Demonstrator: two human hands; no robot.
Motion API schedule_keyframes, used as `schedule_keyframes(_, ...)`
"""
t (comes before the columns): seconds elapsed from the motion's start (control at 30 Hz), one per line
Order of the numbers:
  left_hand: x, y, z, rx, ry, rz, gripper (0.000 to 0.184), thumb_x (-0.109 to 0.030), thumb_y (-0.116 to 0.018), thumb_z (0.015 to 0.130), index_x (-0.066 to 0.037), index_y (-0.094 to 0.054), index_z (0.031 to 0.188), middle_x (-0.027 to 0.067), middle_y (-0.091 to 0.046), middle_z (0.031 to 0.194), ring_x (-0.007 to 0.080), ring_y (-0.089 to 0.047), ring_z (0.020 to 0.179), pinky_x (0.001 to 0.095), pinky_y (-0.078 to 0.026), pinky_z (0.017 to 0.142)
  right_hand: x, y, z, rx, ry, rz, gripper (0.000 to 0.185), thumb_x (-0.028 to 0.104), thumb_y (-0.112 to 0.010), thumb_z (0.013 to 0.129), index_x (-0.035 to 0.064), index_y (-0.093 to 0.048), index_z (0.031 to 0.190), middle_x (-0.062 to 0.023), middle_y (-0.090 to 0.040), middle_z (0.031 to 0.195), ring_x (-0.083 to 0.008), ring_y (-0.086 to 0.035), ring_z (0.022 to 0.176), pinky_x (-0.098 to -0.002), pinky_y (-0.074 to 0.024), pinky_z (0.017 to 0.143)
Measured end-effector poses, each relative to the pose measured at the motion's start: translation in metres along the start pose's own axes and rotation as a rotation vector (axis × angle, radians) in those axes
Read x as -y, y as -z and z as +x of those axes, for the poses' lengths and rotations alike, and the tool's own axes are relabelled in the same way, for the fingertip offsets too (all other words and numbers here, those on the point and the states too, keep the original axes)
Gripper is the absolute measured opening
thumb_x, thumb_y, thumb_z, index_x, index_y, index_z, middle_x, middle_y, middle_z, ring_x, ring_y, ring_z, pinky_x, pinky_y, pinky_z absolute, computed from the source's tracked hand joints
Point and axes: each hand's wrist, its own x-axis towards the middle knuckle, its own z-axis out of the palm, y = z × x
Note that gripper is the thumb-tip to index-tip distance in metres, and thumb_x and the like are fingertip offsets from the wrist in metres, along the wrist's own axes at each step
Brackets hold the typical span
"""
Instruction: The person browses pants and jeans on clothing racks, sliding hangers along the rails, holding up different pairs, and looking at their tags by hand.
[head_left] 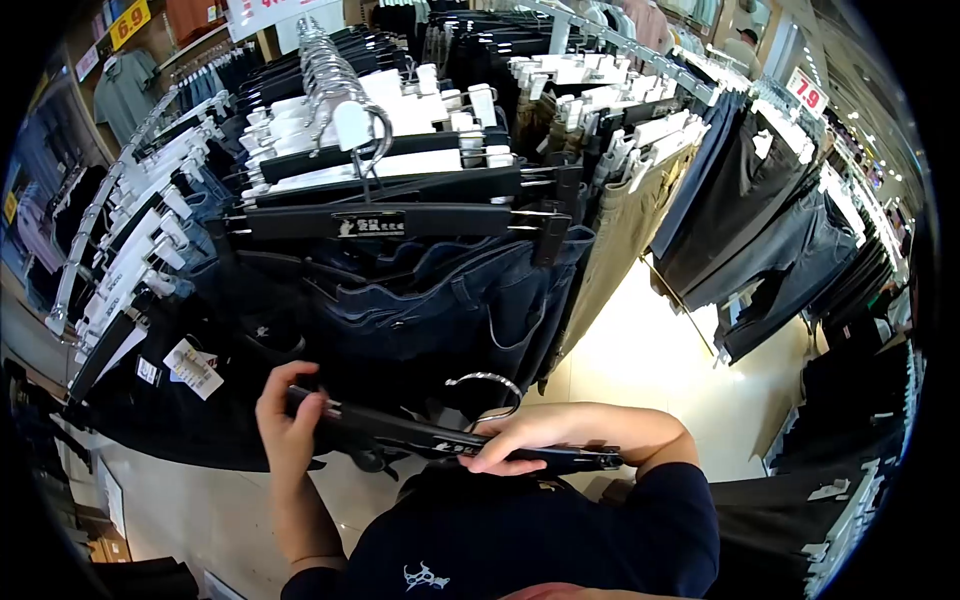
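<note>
Close to my body I hold a black clip hanger (400,430), tilted, its metal hook (495,380) sticking up. My left hand (288,420) is closed at the hanger's left end, thumb and fingers around the clip there. My right hand (520,437) is wrapped over the bar just right of the hook's base. Whether dark trousers hang from this hanger I cannot tell. In front hang dark blue jeans (430,290) on another black hanger (370,222). Left of my left hand, a white price tag (193,370) shows on dark clothing.
A left rail (90,240) carries garments on white clip hangers. Khaki trousers (625,250) hang right of the jeans, and dark trousers (735,200) hang beyond the lit floor (620,340). More racks stand at the lower right. Another person (742,50) is far back.
</note>
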Motion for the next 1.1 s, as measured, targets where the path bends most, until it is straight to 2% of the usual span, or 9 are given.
schedule_keyframes(0.23, 0.021, 0.000, -0.006, 0.004, 0.043, -0.115, 0.028, -0.008, -0.051, 0.081, 0.000, -0.055, 0.108, 0.0051, -0.058, 0.076, 0.0094, -0.056, 0.068, 0.0214, -0.045, 0.065, 0.001, 0.010, 0.010, 0.059, -0.028, 0.015, 0.030, 0.031, -0.049, 0.092, 0.0039, -0.047, 0.078, -0.0014, -0.046, 0.046, -0.0065, -0.042, 0.033, -0.0183, -0.0339, 0.035)
schedule_keyframes(0.37, 0.025, 0.011, -0.024, -0.191, -0.072, -0.032, 0.034, -0.010, -0.057, 0.082, -0.001, -0.055, 0.114, 0.0059, -0.062, 0.083, 0.0096, -0.057, 0.072, 0.0211, -0.046, 0.068, 0.003, 0.023, 0.036, 0.258, 0.029, 0.111, 0.032, 0.030, -0.042, 0.095, 0.0015, -0.046, 0.080, -0.0033, -0.047, 0.046, -0.0087, -0.042, 0.031, -0.0184, -0.0319, 0.032)
schedule_keyframes(0.5, 0.024, 0.026, -0.053, -0.398, -0.016, 0.009, 0.031, -0.009, -0.056, 0.083, 0.000, -0.055, 0.113, 0.0049, -0.061, 0.083, 0.0099, -0.057, 0.073, 0.0217, -0.046, 0.069, 0.008, 0.014, 0.064, 0.326, -0.062, 0.117, 0.031, 0.027, -0.036, 0.096, -0.0002, -0.047, 0.087, -0.0036, -0.047, 0.046, -0.0099, -0.041, 0.030, -0.0189, -0.0321, 0.031)
schedule_keyframes(0.57, 0.022, 0.036, -0.070, -0.478, 0.118, 0.070, 0.030, -0.011, -0.051, 0.084, 0.002, -0.055, 0.111, 0.0060, -0.059, 0.083, 0.0130, -0.056, 0.079, 0.0243, -0.043, 0.077, 0.011, 0.007, 0.079, 0.349, -0.117, 0.093, 0.029, 0.025, -0.034, 0.097, 0.0002, -0.047, 0.087, -0.0035, -0.046, 0.045, -0.0100, -0.040, 0.030, -0.0192, -0.0315, 0.031)
schedule_keyframes(0.7, 0.030, 0.070, -0.105, -0.496, 0.075, 0.050, 0.028, -0.007, -0.049, 0.086, 0.003, -0.055, 0.112, 0.0060, -0.060, 0.087, 0.0133, -0.056, 0.082, 0.0239, -0.043, 0.078, 0.007, -0.017, 0.110, 0.400, -0.150, 0.087, 0.030, 0.026, -0.035, 0.097, 0.0020, -0.048, 0.085, -0.0024, -0.046, 0.044, -0.0085, -0.038, 0.030, -0.0191, -0.0305, 0.031)
schedule_keyframes(0.8, 0.044, 0.093, -0.121, -0.601, 0.025, 0.103, 0.029, -0.004, -0.051, 0.086, 0.002, -0.053, 0.114, 0.0074, -0.059, 0.099, 0.0134, -0.055, 0.088, 0.0244, -0.042, 0.081, 0.008, -0.051, 0.133, 0.268, -0.183, -0.016, 0.030, 0.028, -0.038, 0.096, 0.0030, -0.048, 0.084, -0.0014, -0.045, 0.044, -0.0079, -0.037, 0.030, -0.0191, -0.0300, 0.031)
schedule_keyframes(0.87, 0.054, 0.110, -0.126, -0.744, -0.006, 0.192, 0.035, -0.001, -0.058, 0.080, 0.000, -0.054, 0.114, 0.0081, -0.058, 0.104, 0.0134, -0.053, 0.091, 0.0246, -0.041, 0.081, 0.001, -0.072, 0.155, 0.210, -0.184, 0.075, 0.029, 0.029, -0.041, 0.096, 0.0038, -0.048, 0.083, -0.0002, -0.043, 0.044, -0.0079, -0.036, 0.030, -0.0195, -0.0290, 0.031)
schedule_keyframes(1.03, 0.064, 0.158, -0.139, -0.643, 0.006, 0.193, 0.035, -0.003, -0.057, 0.082, 0.001, -0.052, 0.117, 0.0098, -0.057, 0.108, 0.0168, -0.054, 0.097, 0.0265, -0.039, 0.089, -0.021, -0.112, 0.186, 0.102, -0.159, 0.246, 0.028, 0.029, -0.043, 0.095, 0.0032, -0.047, 0.084, 0.0010, -0.041, 0.044, -0.0070, -0.036, 0.032, -0.0197, -0.0256, 0.032)
schedule_keyframes(1.1, 0.064, 0.186, -0.142, -0.360, 0.050, -0.091, 0.030, -0.007, -0.051, 0.087, 0.003, -0.054, 0.115, 0.0104, -0.059, 0.105, 0.0180, -0.055, 0.097, 0.0261, -0.039, 0.089, -0.020, -0.131, 0.177, -0.047, -0.161, 0.265, 0.027, 0.028, -0.045, 0.094, 0.0025, -0.047, 0.085, 0.0018, -0.040, 0.044, -0.0059, -0.034, 0.032, -0.0183, -0.0255, 0.034)
